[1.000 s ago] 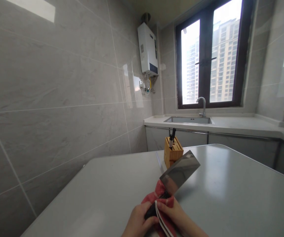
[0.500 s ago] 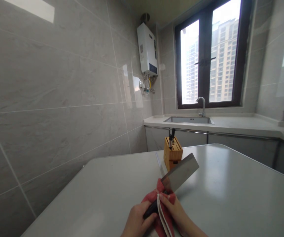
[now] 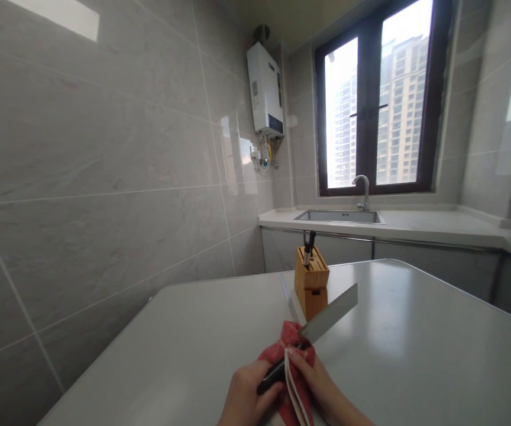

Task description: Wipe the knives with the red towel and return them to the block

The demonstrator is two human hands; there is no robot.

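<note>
My left hand [image 3: 250,390] is closed round the black handle of a cleaver [image 3: 333,312]. The broad metal blade points away and to the right, tilted above the table. A red cloth [image 3: 288,334] with a pale edge is folded about the place where handle and blade meet. My right hand [image 3: 311,376] pinches this cloth, its thumb on top and the other fingers mostly hidden. Just beyond the blade stands a wooden knife block [image 3: 312,278] with dark-handled tools in its slots.
The pale table [image 3: 158,349] spreads beneath my hands. Behind it runs a counter [image 3: 433,220] with a sink [image 3: 344,216] and a curved faucet [image 3: 364,192] under a window. A white water heater [image 3: 264,89] hangs on the tiled wall.
The cleaver has turned about its length, so its blade now looks narrower and more of the knife block shows. Both hands keep nearly the same places.
</note>
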